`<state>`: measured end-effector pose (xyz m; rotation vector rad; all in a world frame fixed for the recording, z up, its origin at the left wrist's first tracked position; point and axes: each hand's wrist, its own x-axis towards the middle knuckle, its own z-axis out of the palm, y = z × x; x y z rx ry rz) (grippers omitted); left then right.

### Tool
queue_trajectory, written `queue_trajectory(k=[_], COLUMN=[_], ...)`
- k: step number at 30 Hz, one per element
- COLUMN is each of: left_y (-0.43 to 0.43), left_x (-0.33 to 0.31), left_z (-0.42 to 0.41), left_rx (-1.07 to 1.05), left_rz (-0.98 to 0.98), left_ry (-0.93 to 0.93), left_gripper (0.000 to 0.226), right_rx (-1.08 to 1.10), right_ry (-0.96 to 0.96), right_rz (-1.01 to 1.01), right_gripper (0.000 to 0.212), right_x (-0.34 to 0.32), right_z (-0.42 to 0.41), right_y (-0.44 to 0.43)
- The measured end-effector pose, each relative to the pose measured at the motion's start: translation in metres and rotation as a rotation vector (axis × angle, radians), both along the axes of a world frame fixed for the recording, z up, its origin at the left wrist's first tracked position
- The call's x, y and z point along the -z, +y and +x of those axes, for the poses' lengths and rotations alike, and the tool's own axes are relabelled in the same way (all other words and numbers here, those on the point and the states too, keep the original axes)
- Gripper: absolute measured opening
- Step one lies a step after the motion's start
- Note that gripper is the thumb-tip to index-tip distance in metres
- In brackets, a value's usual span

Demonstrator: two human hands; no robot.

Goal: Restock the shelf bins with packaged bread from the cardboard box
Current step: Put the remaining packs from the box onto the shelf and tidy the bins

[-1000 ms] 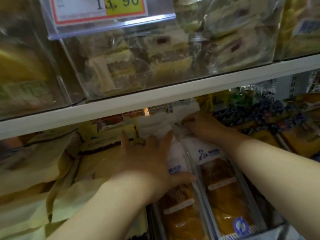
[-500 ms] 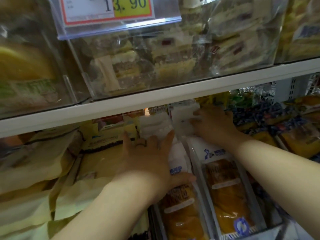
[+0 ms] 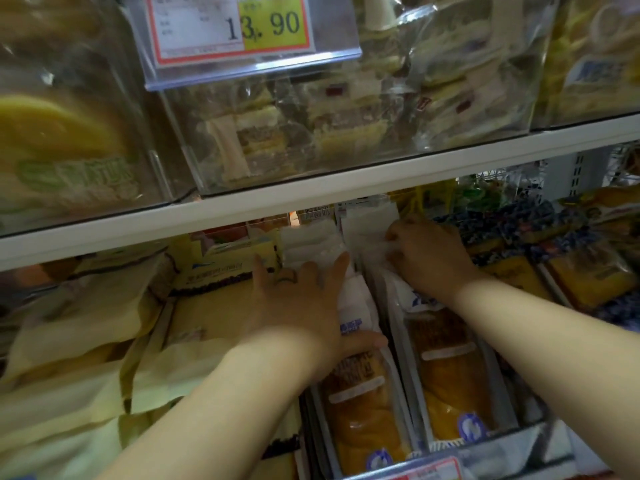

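Two rows of packaged bread stand in a clear shelf bin (image 3: pixel 540 434) on the lower shelf. My left hand (image 3: pixel 304 303) lies flat with straight fingers on the top of the left bread pack (image 3: pixel 360 410), thumb along its right side. My right hand (image 3: pixel 426 258) reaches deeper in, its fingers curled on the white upper end of the right bread pack (image 3: pixel 450 382). More white pack ends (image 3: pixel 311 240) stand at the back of the bin. The cardboard box is out of view.
The white shelf edge (image 3: pixel 311 199) crosses just above both hands. Above it stand clear bins of sandwich cakes (image 3: pixel 311 126) with a price tag (image 3: pixel 232 26). Pale yellow packs (image 3: pixel 86 341) fill the left; blue-patterned and orange packs (image 3: pixel 554 254) lie to the right.
My right hand has shifted right and slightly back, its fingers curling onto the white end of the right pack. The left hand has stayed pressed on the left pack.
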<state>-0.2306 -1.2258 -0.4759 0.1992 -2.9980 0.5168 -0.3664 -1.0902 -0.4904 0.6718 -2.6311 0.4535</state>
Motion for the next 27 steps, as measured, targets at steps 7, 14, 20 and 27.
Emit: queue_trajectory(k=[7,14,20,27], left_y=[0.015,0.032,0.039,0.041], left_x=[-0.001,0.021,0.027,0.035], left_z=[0.029,0.044,0.041,0.042], left_rx=[0.142,0.212,0.140,0.164], left_rz=[-0.048,-0.165,-0.171,-0.184], left_ry=[0.246,0.109,-0.051,0.016], left_gripper=[0.097,0.107,0.128,0.125], right_rx=[-0.032,-0.047,-0.021,-0.028], right_ry=[-0.038,-0.100,-0.107,0.099], right_rz=[-0.133,0.324,0.539,0.385], right_gripper=[0.050,0.081,0.128,0.113], right_x=[-0.011,0.028,0.022,0.030], right_z=[0.085,0.128,0.109,0.112], right_y=[0.053,0.074,0.057,0.049])
